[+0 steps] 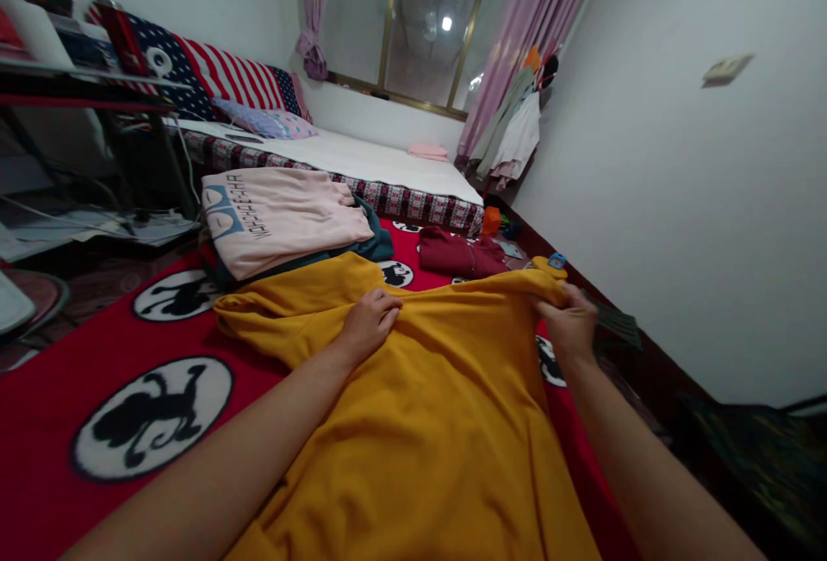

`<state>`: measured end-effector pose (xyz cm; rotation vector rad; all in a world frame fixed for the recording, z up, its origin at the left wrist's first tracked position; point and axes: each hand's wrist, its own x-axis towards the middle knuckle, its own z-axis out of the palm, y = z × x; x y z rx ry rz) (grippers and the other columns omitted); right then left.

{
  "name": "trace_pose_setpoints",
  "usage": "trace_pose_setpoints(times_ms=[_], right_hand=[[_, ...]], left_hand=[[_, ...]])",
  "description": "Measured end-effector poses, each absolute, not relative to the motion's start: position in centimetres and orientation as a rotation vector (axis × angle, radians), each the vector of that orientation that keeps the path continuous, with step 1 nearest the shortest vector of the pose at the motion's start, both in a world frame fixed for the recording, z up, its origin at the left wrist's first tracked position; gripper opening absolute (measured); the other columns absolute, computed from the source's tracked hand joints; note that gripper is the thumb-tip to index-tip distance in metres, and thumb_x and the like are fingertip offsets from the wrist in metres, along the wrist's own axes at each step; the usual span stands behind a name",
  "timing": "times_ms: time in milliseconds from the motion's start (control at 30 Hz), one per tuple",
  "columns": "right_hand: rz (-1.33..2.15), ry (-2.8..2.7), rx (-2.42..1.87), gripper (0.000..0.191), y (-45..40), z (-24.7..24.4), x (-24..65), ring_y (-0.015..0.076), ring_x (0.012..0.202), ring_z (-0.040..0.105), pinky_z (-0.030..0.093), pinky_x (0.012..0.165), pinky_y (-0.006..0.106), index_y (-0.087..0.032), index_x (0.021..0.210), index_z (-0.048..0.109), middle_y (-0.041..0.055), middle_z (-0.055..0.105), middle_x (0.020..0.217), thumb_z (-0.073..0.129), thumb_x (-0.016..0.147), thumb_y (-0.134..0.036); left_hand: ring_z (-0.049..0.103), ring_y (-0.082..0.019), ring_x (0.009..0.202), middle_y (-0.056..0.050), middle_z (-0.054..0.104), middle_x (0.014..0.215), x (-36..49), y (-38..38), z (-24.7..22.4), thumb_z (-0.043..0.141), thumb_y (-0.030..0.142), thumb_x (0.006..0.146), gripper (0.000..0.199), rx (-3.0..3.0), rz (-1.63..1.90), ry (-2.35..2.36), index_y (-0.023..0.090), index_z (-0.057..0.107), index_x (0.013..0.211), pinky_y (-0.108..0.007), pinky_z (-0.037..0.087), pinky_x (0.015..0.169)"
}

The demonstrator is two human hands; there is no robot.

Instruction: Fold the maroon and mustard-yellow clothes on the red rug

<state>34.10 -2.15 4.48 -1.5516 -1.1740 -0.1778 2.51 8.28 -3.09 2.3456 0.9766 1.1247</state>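
A mustard-yellow garment, seemingly a sweatshirt (445, 397), lies spread over a red blanket (45, 423) printed with black figures in white ovals. Near its upper middle, my left hand (373, 324) is closed on the cloth, fingers curled over a fold. At the upper right corner my right hand (572, 320) grips the edge and holds it slightly raised, pulling the fabric taut between both hands. Beyond my left hand, a stack of folded clothes is topped by a pale pink shirt (290, 216) with printed letters. A folded dark red garment (460, 252) lies farther back.
A bed (362, 160) with a white top stands along the window. At left is a desk (83, 100) crowded with items, with a round stool (45, 298) below. Clothes (517, 134) hang by the purple curtain (510, 35). A white wall rises at right.
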Motion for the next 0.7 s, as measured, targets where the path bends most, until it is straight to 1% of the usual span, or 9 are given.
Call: trace_pose_setpoints(times_ms=[67,133,233,300,367,500,567,633,700], right_hand=[[-0.599,-1.235,-1.485,0.02,-4.5,5.3,33.6,0.022,0.087,0.061,0.049,0.08,0.034,-0.019,0.081,0.065,0.0071,0.064,0.091,0.067,0.073,-0.037],[-0.734,-1.455,-1.59,0.004,-6.9,5.1,32.9,0.0223,0.089,0.061,0.048,0.078,0.032,-0.021,0.076,0.065,0.0085,0.065,0.093,0.063,0.074,-0.024],[-0.423,-1.934,-2.053,0.011,-9.4,4.6,31.3,0.0195,0.068,0.061,0.039,0.057,0.028,-0.024,0.068,0.066,0.0061,0.068,0.079,0.065,0.064,-0.014],[-0.187,-2.078,-2.28,0.008,-9.8,5.2,29.9,0.018,0.059,0.059,0.031,0.05,0.027,-0.026,0.064,0.066,0.0045,0.068,0.07,0.069,0.064,-0.018],[-0.201,-2.021,-2.254,0.003,-9.1,6.7,28.0,0.0184,0.061,0.06,0.03,0.051,0.028,-0.027,0.072,0.07,0.0039,0.069,0.073,0.067,0.073,-0.029],[-0.296,-1.873,-1.862,0.02,-5.0,8.5,24.4,0.02,0.075,0.064,0.041,0.064,0.029,-0.025,0.096,0.071,0.0056,0.071,0.092,0.058,0.085,-0.035],[-0.247,-1.827,-1.901,0.029,-2.4,7.5,23.4,0.0232,0.087,0.065,0.044,0.073,0.031,-0.023,0.11,0.068,0.0096,0.068,0.107,0.061,0.084,-0.033],[-0.198,-1.711,-2.096,0.059,-0.3,5.4,23.2,0.0292,0.097,0.065,0.046,0.077,0.035,-0.021,0.131,0.056,0.0166,0.059,0.126,0.071,0.075,-0.033],[-0.132,-1.577,-2.272,0.082,1.0,3.0,23.6,0.0344,0.102,0.065,0.047,0.079,0.038,-0.019,0.142,0.043,0.022,0.049,0.137,0.077,0.069,-0.036]], left_hand=[[0.059,-0.02,0.098,-0.008,0.063,0.1,2.6,7.9,-2.9,0.048,0.023,0.092,0.025,2.384,1.125,0.906,0.017,0.069,0.105,-0.033,0.047,0.091],[0.059,-0.021,0.101,-0.009,0.063,0.106,2.7,7.5,-2.8,0.05,0.024,0.091,0.028,2.447,1.085,0.835,0.018,0.069,0.11,-0.033,0.047,0.093],[0.058,-0.022,0.104,-0.009,0.063,0.111,2.9,7.4,-3.0,0.055,0.025,0.089,0.03,2.53,1.011,0.792,0.02,0.069,0.114,-0.035,0.047,0.095],[0.059,-0.022,0.104,-0.009,0.064,0.112,3.0,7.4,-3.2,0.056,0.024,0.087,0.03,2.544,0.998,0.794,0.021,0.07,0.114,-0.035,0.047,0.095],[0.059,-0.022,0.104,-0.009,0.064,0.111,3.0,7.5,-3.3,0.057,0.024,0.087,0.029,2.537,1.004,0.794,0.022,0.071,0.111,-0.036,0.048,0.095],[0.06,-0.022,0.102,-0.009,0.065,0.11,2.9,7.4,-3.3,0.059,0.025,0.086,0.026,2.506,1.032,0.768,0.022,0.072,0.108,-0.035,0.049,0.094],[0.06,-0.021,0.1,-0.009,0.065,0.108,2.9,7.3,-3.2,0.059,0.028,0.087,0.025,2.477,1.037,0.748,0.021,0.073,0.107,-0.033,0.049,0.093],[0.061,-0.019,0.098,-0.008,0.066,0.105,2.7,7.2,-2.9,0.056,0.031,0.09,0.025,2.437,1.021,0.745,0.021,0.073,0.104,-0.031,0.05,0.091],[0.062,-0.02,0.097,-0.007,0.067,0.103,2.3,7.4,-2.4,0.053,0.031,0.092,0.025,2.418,1.039,0.851,0.021,0.075,0.098,-0.032,0.049,0.091]])
